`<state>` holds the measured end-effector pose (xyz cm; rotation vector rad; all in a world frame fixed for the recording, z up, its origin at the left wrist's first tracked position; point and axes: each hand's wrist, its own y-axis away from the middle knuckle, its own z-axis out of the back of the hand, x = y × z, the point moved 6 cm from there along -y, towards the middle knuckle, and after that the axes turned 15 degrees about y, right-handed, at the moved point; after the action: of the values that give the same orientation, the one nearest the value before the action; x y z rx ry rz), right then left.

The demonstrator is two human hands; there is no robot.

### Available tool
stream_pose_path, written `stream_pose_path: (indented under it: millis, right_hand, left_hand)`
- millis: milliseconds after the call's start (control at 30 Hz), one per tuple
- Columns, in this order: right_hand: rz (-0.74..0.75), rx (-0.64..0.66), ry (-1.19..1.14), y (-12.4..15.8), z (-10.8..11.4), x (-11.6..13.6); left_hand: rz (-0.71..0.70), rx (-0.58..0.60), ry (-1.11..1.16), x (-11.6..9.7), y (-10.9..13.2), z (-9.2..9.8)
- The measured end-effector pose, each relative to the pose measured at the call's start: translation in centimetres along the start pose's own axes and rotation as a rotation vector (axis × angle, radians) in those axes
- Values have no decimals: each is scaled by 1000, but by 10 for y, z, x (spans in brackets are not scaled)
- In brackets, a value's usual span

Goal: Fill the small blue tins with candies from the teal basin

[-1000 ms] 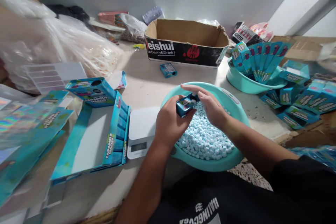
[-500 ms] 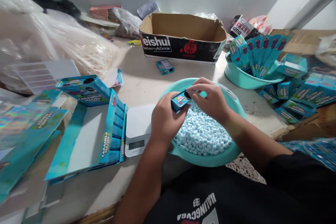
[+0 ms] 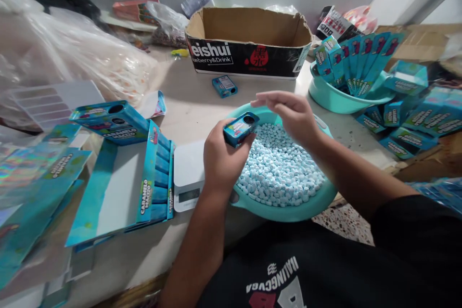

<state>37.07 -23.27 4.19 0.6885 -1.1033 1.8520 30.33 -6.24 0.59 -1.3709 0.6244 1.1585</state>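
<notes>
My left hand (image 3: 225, 156) grips a small blue candy box (image 3: 239, 127) with a dark round spot near one end, tilted above the left rim of a turquoise basin (image 3: 277, 212). Pale blue-white candies (image 3: 283, 168) fill much of that basin. Over its far side hovers my right hand (image 3: 288, 108), fingers stretched out and apart from the box, with nothing visible in it. Left of the basin lies a white kitchen scale (image 3: 187, 166), partly covered by my left forearm. Beside the scale stands an open display carton (image 3: 124, 187) holding a row of blue boxes.
A large cardboard box (image 3: 249, 62) stands at the back, with another small blue box (image 3: 224, 86) before it. To the right, a smaller turquoise bowl (image 3: 334, 103) holds upright blue boxes, with stacked boxes (image 3: 407, 139) alongside. Plastic bags (image 3: 90, 53) and flat cartons (image 3: 36, 192) occupy the left.
My right hand has come away from the candy box, its fingers straightening. My left hand has shifted slightly left with the box, and the whole view has moved a little.
</notes>
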Motion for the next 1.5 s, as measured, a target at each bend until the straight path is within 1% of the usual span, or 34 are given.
stream_pose_path:
  millis: [33, 67, 100, 200, 267, 333, 400, 500, 633, 667, 733, 800, 833, 900, 967, 1033, 1100, 1133, 1200, 1267, 1333, 1433, 1500]
  right_hand:
    - [-38, -13, -11, -7, 2, -12]
    - [-73, 2, 21, -14, 1, -26]
    - [-107, 65, 88, -19, -4, -41]
    - [-210, 364, 335, -19, -32, -85]
    - [-220, 467, 404, -11, -47, -100]
    - [-181, 507, 409, -1, -56, -102]
    - [-147, 563, 410, 12, -59, -95]
    - [-93, 660, 478, 32, -53, -76]
    - [31, 847, 657, 56, -45, -44]
    - [36, 856, 676, 61, -43, -37]
    - [47, 803, 708, 71, -42, -22]
    - [94, 768, 740, 86, -47, -10]
    - [122, 784, 760, 96, -52, -7]
    - [168, 840, 809, 113, -60, -9]
    - [221, 844, 882, 117, -62, -18]
    - [240, 822, 956, 109, -56, -35]
    - [198, 808, 991, 91, -46, -57]
    - [151, 784, 992, 81, -40, -67]
    - [27, 685, 930, 59, -29, -85]
    - [-81, 581, 838, 43, -25, -97]
    - [-108, 555, 761, 37, -32, -100]
    - [-51, 620, 683, 40, -51, -92]
    - [-53, 645, 623, 45, -57, -87]
  left_hand:
    - [0, -15, 20, 1, 0, 0]
    - [-2, -31, 41, 1, 0, 1]
    - [-6, -47, 59, 1, 1, 1]
    - [-20, -76, 88, 2, 1, 2]
    - [-31, -68, 82, 2, 0, 1]
    - [-36, -65, 73, 4, 0, 1]
    - [-32, -73, 77, 5, 0, 2]
    - [-17, -74, 103, 6, 0, 2]
    - [15, -69, 138, 6, 0, 1]
    - [20, -68, 143, 5, 0, 1]
    - [22, -66, 154, 5, 0, 1]
    - [30, -66, 175, 6, 1, 0]
    - [36, -67, 185, 7, 1, 0]
    - [48, -68, 197, 8, 1, 0]
    - [42, -74, 195, 7, 1, 0]
    - [27, -84, 198, 6, 0, 1]
    - [29, -73, 210, 6, 0, 1]
    - [35, -64, 217, 6, 0, 1]
    - [47, -48, 224, 7, 0, 1]
    - [42, -44, 212, 8, 0, 2]
    - [32, -34, 191, 8, 0, 2]
    - [31, -30, 201, 8, 0, 2]
    - [45, -35, 229, 8, -1, 2]
